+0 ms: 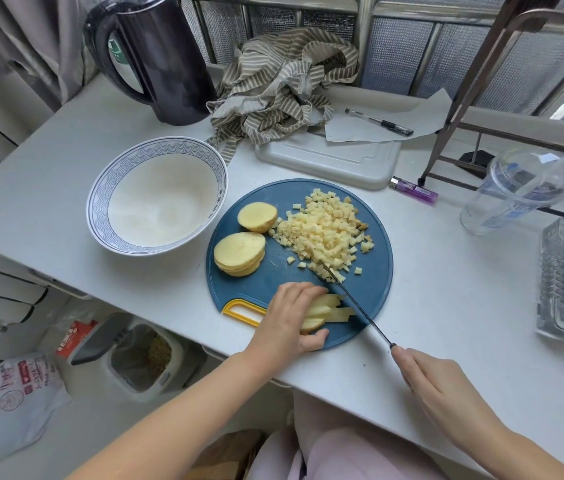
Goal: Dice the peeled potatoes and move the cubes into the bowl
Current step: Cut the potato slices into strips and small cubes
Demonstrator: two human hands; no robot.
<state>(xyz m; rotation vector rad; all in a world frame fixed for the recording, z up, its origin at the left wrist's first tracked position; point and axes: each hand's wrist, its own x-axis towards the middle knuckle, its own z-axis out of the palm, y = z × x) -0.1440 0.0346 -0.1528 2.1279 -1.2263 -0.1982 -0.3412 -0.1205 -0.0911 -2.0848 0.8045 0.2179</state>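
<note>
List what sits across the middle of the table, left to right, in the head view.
bowl → cutting board → lighter → plastic cup → glass tray

The right hand (436, 382) hides the handle of the thin dark knife (353, 301), and the left hand (289, 317) covers the near ends of the pale yellow potato strips (332, 310). A ribbed clear glass tray (562, 271) runs off the right edge.

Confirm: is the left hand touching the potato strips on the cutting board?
Touching. Head view: the left hand curls its fingers over the potato strips, thumb at their near end, pinning them to the cutting board.
</note>
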